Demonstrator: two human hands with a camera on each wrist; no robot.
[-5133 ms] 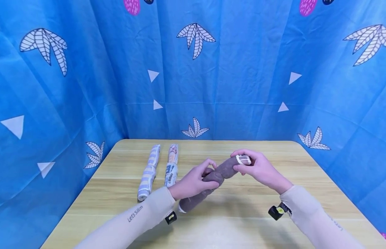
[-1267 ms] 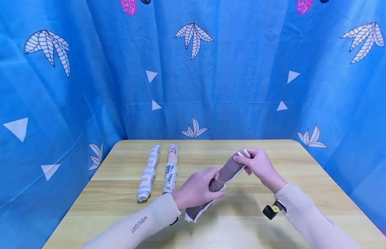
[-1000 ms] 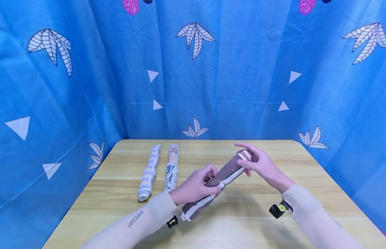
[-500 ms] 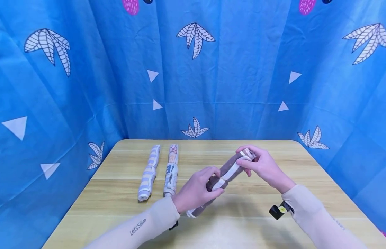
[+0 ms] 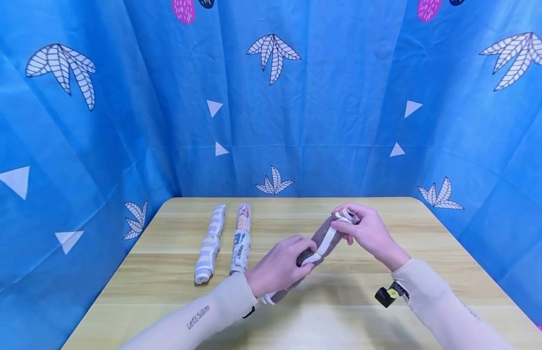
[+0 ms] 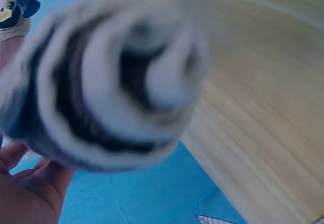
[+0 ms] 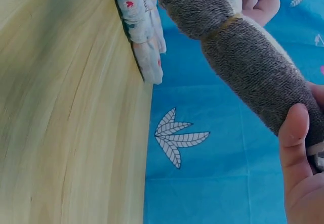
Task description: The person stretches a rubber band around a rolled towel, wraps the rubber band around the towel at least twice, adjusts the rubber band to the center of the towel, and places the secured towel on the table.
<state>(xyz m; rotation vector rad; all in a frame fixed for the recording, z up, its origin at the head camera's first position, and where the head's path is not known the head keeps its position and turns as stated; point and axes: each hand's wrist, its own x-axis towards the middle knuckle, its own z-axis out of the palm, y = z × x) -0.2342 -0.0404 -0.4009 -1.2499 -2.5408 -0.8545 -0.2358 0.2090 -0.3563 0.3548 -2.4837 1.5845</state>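
Observation:
Both hands hold a rolled grey-brown towel (image 5: 324, 237) slantwise above the table, its far end up to the right. A thin yellowish band (image 7: 223, 26) cinches the roll near its middle. My left hand (image 5: 283, 262) grips it just below the band, thumb and fingers curled round it. At the upper end, my right hand (image 5: 370, 232) pinches the roll between thumb and fingers. A white edge strip runs along the top of the towel. In the left wrist view the towel's spiral end (image 6: 101, 90) looms large and blurred, with white and dark layers.
A purple-and-white striped rolled towel (image 5: 208, 246) and a printed rolled towel (image 5: 241, 243) lie side by side on the left of the wooden table (image 5: 166, 301). A blue patterned curtain (image 5: 340, 116) surrounds the table's back and sides.
The towel has been turned about its length between the hands, bringing the white strip to the top. My right fingers lifted off partly, then closed on its end again. The other rolls stayed put.

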